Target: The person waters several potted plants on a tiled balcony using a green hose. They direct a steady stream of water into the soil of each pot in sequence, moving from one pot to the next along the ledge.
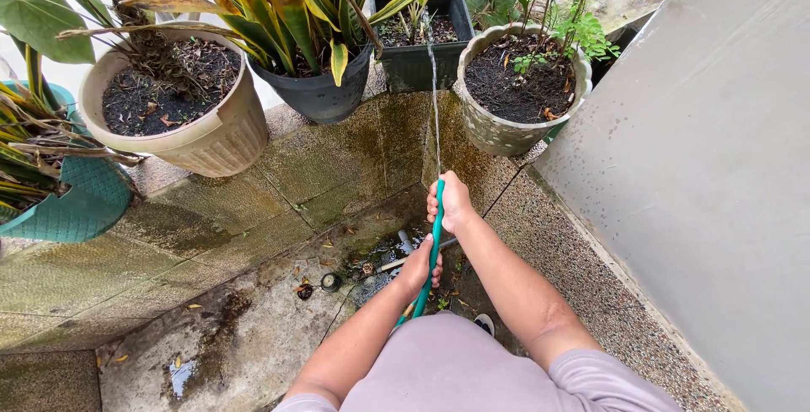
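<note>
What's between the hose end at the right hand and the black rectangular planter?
Head view: only the thin water stream arcs from the green hose in the right hand to the black rectangular planter, over bare mossy paving.

1. The hose [434, 247] is a thin, green, flexible tube running almost straight up the middle of the view, from just above the person's lap to its open end.
2. Its open end sits at the top of the right hand [450, 203], whose grip is closed around it; the left hand [419, 267] is wrapped around it lower down.
3. A narrow stream of water [435, 100] leaves the open end and arcs away over the mossy paving, rising between a grey round pot and a dark square pot, where it thins out near the square pot's soil.
</note>
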